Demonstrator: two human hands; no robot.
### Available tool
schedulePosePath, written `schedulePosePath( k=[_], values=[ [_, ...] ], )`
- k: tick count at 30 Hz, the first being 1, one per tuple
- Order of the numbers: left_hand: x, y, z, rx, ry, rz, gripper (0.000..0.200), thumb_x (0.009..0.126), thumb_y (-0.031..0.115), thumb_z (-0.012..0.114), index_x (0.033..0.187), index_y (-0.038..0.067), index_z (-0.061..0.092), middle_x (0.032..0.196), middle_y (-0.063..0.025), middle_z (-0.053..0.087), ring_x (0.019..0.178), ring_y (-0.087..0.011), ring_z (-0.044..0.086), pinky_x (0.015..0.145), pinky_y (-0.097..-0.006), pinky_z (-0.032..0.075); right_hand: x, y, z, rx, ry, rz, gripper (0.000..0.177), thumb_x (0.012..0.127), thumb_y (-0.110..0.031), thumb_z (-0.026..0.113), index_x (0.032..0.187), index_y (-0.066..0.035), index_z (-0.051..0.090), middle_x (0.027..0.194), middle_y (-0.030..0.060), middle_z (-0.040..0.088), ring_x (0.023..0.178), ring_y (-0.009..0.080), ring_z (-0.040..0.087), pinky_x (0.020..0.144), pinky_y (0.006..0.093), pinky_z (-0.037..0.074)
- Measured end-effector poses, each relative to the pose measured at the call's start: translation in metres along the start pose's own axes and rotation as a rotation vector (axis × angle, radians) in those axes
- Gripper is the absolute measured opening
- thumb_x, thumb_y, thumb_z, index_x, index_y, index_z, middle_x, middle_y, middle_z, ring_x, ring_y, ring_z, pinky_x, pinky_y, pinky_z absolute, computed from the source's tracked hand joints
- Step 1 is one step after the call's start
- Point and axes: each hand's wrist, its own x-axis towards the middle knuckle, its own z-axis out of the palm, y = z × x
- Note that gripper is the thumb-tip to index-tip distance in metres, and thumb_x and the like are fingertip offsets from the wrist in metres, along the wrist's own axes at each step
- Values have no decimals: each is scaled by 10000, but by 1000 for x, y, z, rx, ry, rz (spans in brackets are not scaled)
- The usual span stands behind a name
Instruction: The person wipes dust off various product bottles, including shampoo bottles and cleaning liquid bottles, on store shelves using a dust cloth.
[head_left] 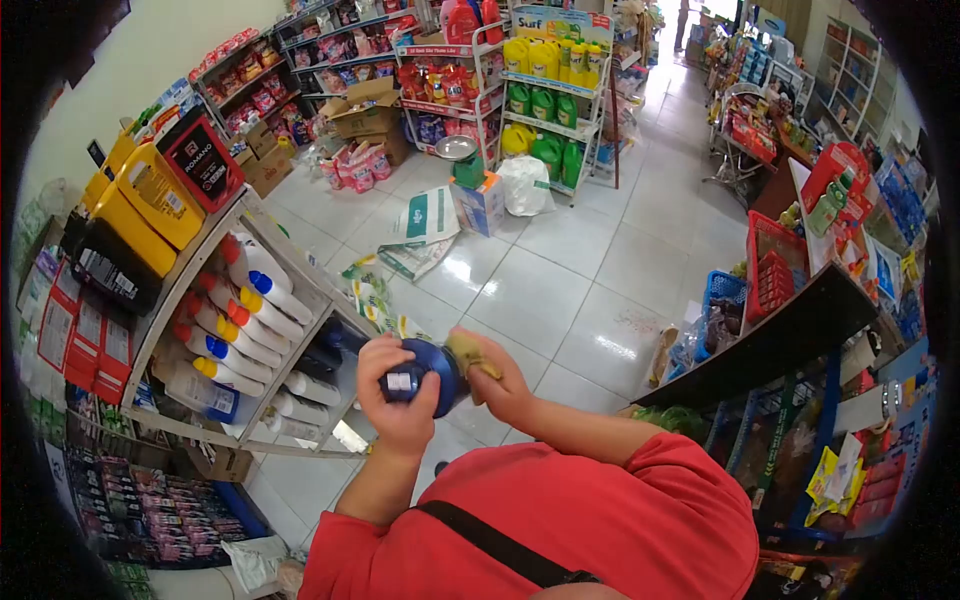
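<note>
A dark blue bottle (431,362) with a small white label is held up in front of my chest. My left hand (398,396) is wrapped round its left end, thumb toward me. On its right end, my right hand (497,377) presses a yellowish-brown cloth (470,354). The cloth and fingers hide that end of the bottle. Just left of the hands stands a shelf unit (334,285) with rows of white bottles (238,328) with red, blue and yellow caps. Below those lie more white bottles (300,408).
On the shelf top stand yellow and black jugs (160,195) and a black-and-red box (198,158). A detergent rack (550,95), a white bag (525,186) and cardboard boxes (365,110) are farther off. A dark counter (770,335) with red and blue baskets (722,305) is at right.
</note>
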Motion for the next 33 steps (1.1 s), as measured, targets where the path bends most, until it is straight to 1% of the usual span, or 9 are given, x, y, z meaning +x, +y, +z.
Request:
schedulePosePath(
  k=[2,5,9,13,18,21,25,31,33],
  values=[
    [9,17,-13,25,-98,176,402,625,134,721,945,80,483,882,-60,536,878,-273,511,859,-485,400,5,10,-2,172,70,205,351,885,-205,482,1197,-46,477,829,26,552,497,64,437,399,197,335],
    [13,33,-20,-47,-268,245,360,647,161,701,910,94,465,834,-64,524,866,-259,490,899,-492,367,17,28,-3,336,162,318,338,883,-218,489,1169,-39,494,777,6,540,502,59,435,398,198,333],
    [4,12,-15,62,-311,168,461,594,97,739,980,86,487,900,-83,541,878,-274,523,845,-456,415,16,-22,17,429,13,241,335,877,-222,497,1145,-20,508,973,57,565,862,109,534,755,237,442],
    [-4,-7,-17,-211,83,-382,377,657,-13,652,988,48,482,957,-113,519,954,-217,500,889,-344,375,11,-32,31,-266,-104,-417,352,843,-165,507,1163,-18,493,1217,178,473,1107,278,484,914,380,392],
    [22,7,-35,-359,278,-244,352,674,55,642,960,45,439,917,-106,497,929,-229,504,922,-412,366,3,-5,32,-606,-50,-793,396,792,-104,546,1173,-17,483,1260,213,423,1192,372,394,1009,418,285],
    [23,17,-48,-292,148,28,365,679,95,659,960,55,430,905,-102,494,887,-239,518,903,-455,381,11,23,27,-375,181,-316,365,831,-122,504,1176,-7,472,1219,200,457,1143,333,442,979,380,319],
    [13,28,-51,-238,-188,132,403,641,120,732,948,60,478,897,-110,523,865,-242,534,856,-429,413,29,4,18,-154,-147,-167,339,874,-166,448,1158,13,500,1123,163,533,1042,250,498,923,313,350],
    [-14,19,-40,-442,-120,-431,355,642,37,699,938,54,503,953,-119,542,951,-226,507,870,-333,380,37,-10,27,87,-476,107,360,894,-230,437,1156,9,502,1061,95,560,968,147,504,856,278,390],
    [-4,18,-50,-443,-75,-335,341,638,75,678,926,54,498,916,-110,549,952,-217,502,895,-331,358,35,12,16,3,-547,370,367,894,-237,440,1160,8,498,1033,73,563,922,131,510,812,265,411]
  ],
)
